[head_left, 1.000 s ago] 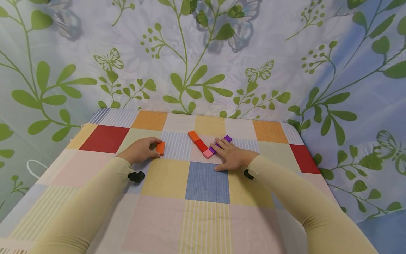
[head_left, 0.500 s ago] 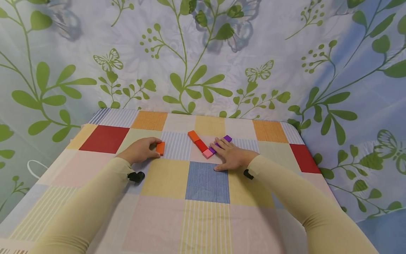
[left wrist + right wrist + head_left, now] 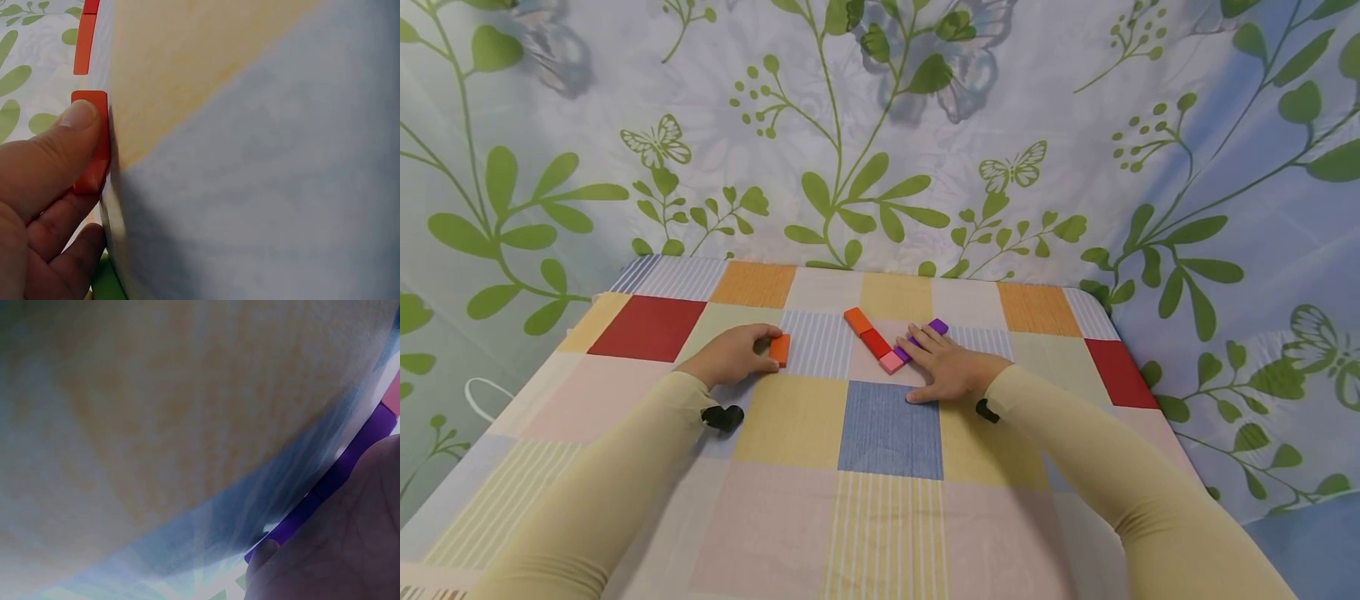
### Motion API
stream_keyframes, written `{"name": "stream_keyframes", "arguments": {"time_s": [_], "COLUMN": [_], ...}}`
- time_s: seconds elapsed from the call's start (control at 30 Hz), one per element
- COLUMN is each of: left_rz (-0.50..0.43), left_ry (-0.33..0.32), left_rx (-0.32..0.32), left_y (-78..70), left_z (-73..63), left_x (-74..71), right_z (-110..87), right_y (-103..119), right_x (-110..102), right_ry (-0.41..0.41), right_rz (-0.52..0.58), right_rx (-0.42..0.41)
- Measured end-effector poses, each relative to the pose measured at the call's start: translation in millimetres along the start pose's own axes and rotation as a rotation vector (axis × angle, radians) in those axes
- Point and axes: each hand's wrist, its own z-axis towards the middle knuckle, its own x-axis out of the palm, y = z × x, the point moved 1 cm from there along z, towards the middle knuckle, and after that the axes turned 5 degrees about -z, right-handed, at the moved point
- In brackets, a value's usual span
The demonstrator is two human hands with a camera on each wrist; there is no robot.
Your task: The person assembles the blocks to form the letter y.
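Note:
Between thumb and fingers, my left hand (image 3: 726, 354) pinches an orange block (image 3: 780, 351), low over the patchwork cloth; its thumb lies along the block (image 3: 100, 140) in the left wrist view. To the right, a second orange block (image 3: 857, 322), a red block (image 3: 875, 344) and a pink block (image 3: 891, 363) form a slanting row. Purple blocks (image 3: 938, 327) run from the pink end up to the right, making a V. My right hand (image 3: 955, 367) rests over these with its fingers extended, covering part of them. Purple also shows beside the palm in the right wrist view.
A green block (image 3: 109, 281) peeks out below the left fingers in the left wrist view. The patchwork cloth (image 3: 891, 433) covers the table up to a leaf-printed curtain (image 3: 715, 100) behind. A white cable (image 3: 475, 396) loops past the left edge.

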Motion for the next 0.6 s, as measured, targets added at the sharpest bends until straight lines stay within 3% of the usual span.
{"name": "stream_keyframes", "arguments": {"time_s": [0.6], "left_rz": [0.005], "left_ry": [-0.018], "left_rx": [0.017], "left_y": [0.7], "left_z": [2.7], "left_x": [3.7], "right_z": [2.2], "right_y": [-2.2], "right_x": [2.9], "right_ry": [-0.012], "right_rz": [-0.001], "right_rx": [-0.014]}}
